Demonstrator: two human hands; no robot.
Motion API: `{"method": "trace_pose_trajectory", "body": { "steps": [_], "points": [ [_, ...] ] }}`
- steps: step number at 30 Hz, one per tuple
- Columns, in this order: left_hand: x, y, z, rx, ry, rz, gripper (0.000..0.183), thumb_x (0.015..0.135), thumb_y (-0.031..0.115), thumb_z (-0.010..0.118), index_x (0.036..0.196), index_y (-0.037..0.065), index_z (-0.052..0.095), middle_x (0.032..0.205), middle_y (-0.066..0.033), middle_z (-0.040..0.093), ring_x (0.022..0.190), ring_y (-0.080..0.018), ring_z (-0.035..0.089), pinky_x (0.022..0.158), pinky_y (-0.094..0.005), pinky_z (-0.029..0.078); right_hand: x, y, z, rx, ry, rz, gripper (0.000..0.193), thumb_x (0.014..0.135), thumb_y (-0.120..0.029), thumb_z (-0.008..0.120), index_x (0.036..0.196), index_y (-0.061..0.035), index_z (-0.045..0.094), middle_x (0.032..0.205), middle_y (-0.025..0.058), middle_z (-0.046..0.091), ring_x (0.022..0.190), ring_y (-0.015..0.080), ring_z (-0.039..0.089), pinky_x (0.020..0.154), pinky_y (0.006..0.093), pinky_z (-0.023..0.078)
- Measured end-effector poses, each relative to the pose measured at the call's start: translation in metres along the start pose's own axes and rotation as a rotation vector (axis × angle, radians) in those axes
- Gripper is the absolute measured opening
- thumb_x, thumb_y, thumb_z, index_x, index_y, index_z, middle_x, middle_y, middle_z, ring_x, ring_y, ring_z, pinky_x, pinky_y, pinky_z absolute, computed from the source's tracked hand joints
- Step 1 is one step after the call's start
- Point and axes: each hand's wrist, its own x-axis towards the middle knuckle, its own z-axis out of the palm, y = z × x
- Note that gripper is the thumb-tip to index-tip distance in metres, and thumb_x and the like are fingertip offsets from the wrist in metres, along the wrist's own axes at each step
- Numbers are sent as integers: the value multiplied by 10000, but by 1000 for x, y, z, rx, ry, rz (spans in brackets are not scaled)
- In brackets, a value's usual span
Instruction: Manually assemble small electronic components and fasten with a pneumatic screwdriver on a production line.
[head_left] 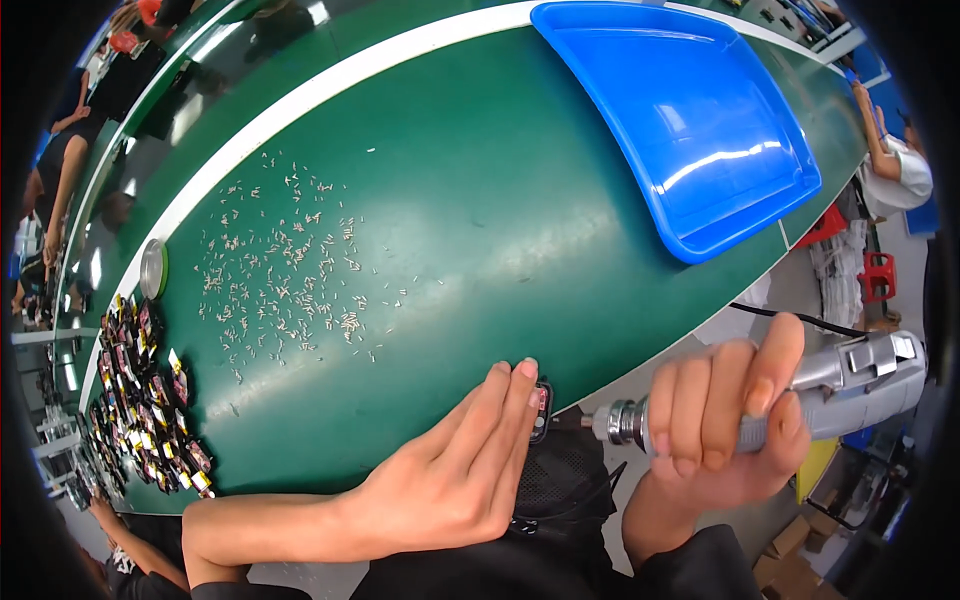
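My left hand (455, 470) is closed, its fingers stretched side by side over a small black device (542, 410) at the table's near edge. Part of the device, with a reddish patch, shows beyond the fingertips; the rest is hidden. In my right hand (725, 420) is a grey power screwdriver (850, 385) with a lever along its body, fingers wrapped round it. Its metal nose (615, 422) points left toward the device, a short gap apart. Many tiny silvery screws (300, 270) lie scattered over the green table (470, 240), left of centre.
An empty blue tray (720, 130) stands at the far right of the table. At the left edge a heap of small black devices (150, 400) lies beside a round, green-rimmed dish (154, 268). Other people work around; a red stool (878, 277) stands at right.
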Motion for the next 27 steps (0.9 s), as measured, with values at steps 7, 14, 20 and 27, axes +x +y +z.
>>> {"method": "trace_pose_trajectory", "body": {
  "steps": [7, 14, 20, 27],
  "points": [
    [2, -2, 3, -23, 13, -12, 260, 698, 28, 612, 889, -139, 669, 1030, -268, 656, 956, -347, 653, 805, -341, 564, 12, 13, -7, -21, 32, 8, 167, 964, -227, 443, 877, -93, 394, 501, -6, 423, 384, 100, 409, 442, 261, 394],
    [-1, -6, 7, 44, 4, 35, 372, 745, 115, 521, 965, -149, 668, 1046, -260, 650, 993, -337, 624, 891, -349, 534, 18, 17, -7, -5, 27, 39, 173, 953, -214, 468, 855, -92, 393, 492, -4, 429, 370, 95, 402, 424, 256, 388],
    [1, -4, 1, -1, 26, 31, 313, 726, 104, 553, 892, -132, 672, 1026, -259, 653, 974, -336, 622, 899, -360, 523, 26, 11, 15, -247, -73, 160, 250, 905, -179, 582, 803, -57, 389, 509, 19, 457, 379, 125, 409, 406, 271, 336],
    [1, -6, -2, 6, -9, 48, 335, 696, 131, 580, 904, -115, 670, 1057, -266, 643, 1005, -337, 604, 953, -386, 473, 32, 11, 10, -354, -189, 152, 206, 873, -125, 574, 796, -57, 395, 502, 8, 439, 376, 108, 379, 393, 258, 315]
  ]
}}
